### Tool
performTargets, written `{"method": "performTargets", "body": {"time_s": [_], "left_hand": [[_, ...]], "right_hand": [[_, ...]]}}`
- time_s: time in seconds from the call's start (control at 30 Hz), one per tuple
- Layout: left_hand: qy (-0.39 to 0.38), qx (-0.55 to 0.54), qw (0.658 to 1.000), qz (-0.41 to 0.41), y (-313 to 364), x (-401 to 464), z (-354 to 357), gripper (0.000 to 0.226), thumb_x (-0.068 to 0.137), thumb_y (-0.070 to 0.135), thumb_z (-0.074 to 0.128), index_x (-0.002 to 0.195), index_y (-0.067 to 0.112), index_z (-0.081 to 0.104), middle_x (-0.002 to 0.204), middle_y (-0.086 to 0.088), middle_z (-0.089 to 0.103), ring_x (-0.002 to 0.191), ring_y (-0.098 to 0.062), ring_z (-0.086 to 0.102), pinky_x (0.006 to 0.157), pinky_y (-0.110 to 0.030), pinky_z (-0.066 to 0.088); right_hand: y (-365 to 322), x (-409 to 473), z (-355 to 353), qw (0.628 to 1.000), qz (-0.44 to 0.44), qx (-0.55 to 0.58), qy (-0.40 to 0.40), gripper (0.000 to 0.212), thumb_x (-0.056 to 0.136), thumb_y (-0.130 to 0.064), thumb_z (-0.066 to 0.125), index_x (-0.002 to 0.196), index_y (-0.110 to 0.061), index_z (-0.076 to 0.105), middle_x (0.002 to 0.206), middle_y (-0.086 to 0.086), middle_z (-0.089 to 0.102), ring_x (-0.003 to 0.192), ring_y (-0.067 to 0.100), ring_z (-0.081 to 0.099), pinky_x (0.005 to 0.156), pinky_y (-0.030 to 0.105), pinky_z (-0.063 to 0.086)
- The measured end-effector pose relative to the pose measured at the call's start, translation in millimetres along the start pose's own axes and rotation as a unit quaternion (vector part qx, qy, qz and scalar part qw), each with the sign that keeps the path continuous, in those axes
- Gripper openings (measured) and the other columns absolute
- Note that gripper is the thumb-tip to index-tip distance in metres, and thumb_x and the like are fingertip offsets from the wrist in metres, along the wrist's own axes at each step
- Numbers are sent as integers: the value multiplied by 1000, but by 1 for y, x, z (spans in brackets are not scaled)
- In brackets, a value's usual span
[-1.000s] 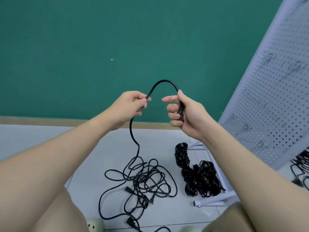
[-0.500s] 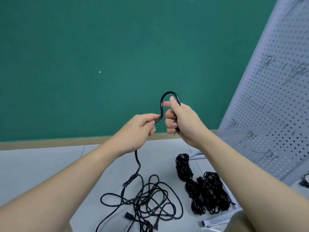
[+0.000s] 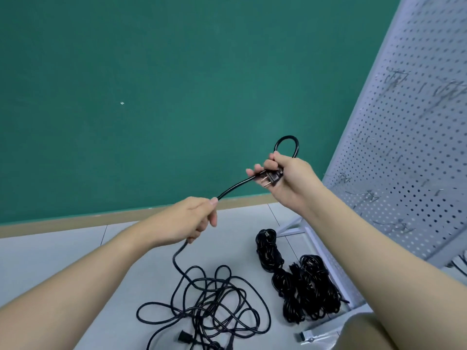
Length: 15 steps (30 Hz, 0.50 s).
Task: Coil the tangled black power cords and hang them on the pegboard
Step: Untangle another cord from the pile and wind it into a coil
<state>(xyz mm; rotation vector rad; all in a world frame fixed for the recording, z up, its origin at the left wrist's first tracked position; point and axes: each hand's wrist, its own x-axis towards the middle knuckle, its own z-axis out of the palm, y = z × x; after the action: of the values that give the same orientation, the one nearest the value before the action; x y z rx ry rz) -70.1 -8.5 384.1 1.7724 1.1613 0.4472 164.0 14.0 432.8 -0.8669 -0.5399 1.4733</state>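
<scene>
The right hand is raised in front of the green wall, its fingers curled round a black power cord near the plug end. The plug lies across the palm with its two metal prongs pointing down and to the left, and above the fist the cord rises in a small closed loop before coming back down into the grip. So the right grip is closed on the cord, holding both the plug and the base of that loop.

From the right hand the cord runs down and to the left, taut and nearly straight, into the left hand. The left hand sits lower and nearer the camera, fingers wrapped round the cord with the thumb tip pressing it where it enters the fist (this grip is closed on the cord too). Below the left hand the cord drops to the floor and feeds into a loose tangle of black cords spread over the pale tiles, with a connector end lying at the tangle's lower edge.

Just to the right of the tangle, and apart from it, lie several bundled cords in a dark heap, close to the white foot of the pegboard. The pegboard fills the right side of the view, tilted in the wide-angle picture, with thin metal hooks sticking out of its holes. A few black cord strands show at the far right edge below the board
</scene>
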Motion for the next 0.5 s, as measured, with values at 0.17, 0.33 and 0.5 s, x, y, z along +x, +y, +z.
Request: {"method": "performTargets", "body": {"time_s": [0.17, 0.33, 0.5], "left_hand": [[43, 180, 983, 5, -12, -13, -33, 51, 106, 54, 36, 78, 22, 64, 61, 9, 44, 56, -12, 41, 60, -30, 38], [100, 316, 941, 63, 15, -35, -44, 42, 105, 52, 35, 82, 30, 63, 58, 19, 53, 52, -8, 44, 53, -28, 34], [133, 293, 934, 155, 30, -43, -42, 38, 101, 53, 35, 90, 31, 64, 62, 13, 52, 55, -12, 44, 52, -29, 35]], "right_hand": [[-5, 19, -9, 999, 7, 32, 13, 23, 111, -14, 40, 88, -14, 41, 58, -4, 28, 44, 14, 31, 57, 29, 48], [8, 13, -1, 979, 35, -198, -5, 29, 95, -35, 72, 104, -13, 55, 68, -2, 38, 53, 14, 39, 57, 27, 42], [24, -5, 19, 931, 75, -338, -114, 79, 61, -69, 85, 114, -17, 59, 78, -2, 50, 64, 14, 42, 63, 29, 36]]}}
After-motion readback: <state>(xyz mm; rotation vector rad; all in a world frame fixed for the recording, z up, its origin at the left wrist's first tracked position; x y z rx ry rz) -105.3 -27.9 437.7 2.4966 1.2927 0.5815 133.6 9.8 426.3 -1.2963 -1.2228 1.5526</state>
